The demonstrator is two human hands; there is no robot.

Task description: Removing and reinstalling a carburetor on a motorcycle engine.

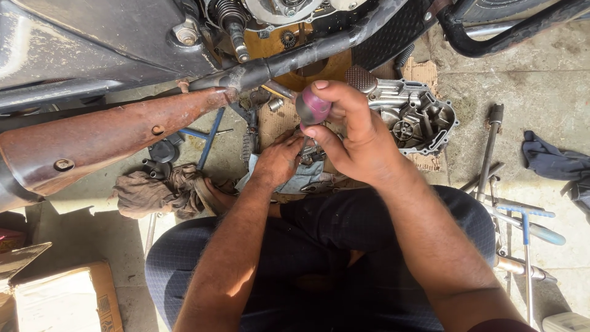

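My right hand (pixel 353 132) grips a screwdriver by its round purple and grey handle (pixel 312 106), held upright with the shaft pointing down. Below it my left hand (pixel 278 161) presses on a small metal part (pixel 310 155) that rests on a pale blue cloth (pixel 301 178) on the ground in front of my knees. The screwdriver's tip meets that part, mostly hidden by my fingers. Just right of my hands lies a grey metal engine cover (pixel 418 117), open side up.
A motorcycle's underside fills the top, with a rusty exhaust pipe (pixel 104 138) at left and a black frame tube (pixel 289 61). A brown rag (pixel 163 190) and blue T-handle wrench (pixel 210 138) lie left. Several long tools (pixel 522 224) lie right, a dark cloth (pixel 553 161) beyond, cardboard (pixel 61 298) lower left.
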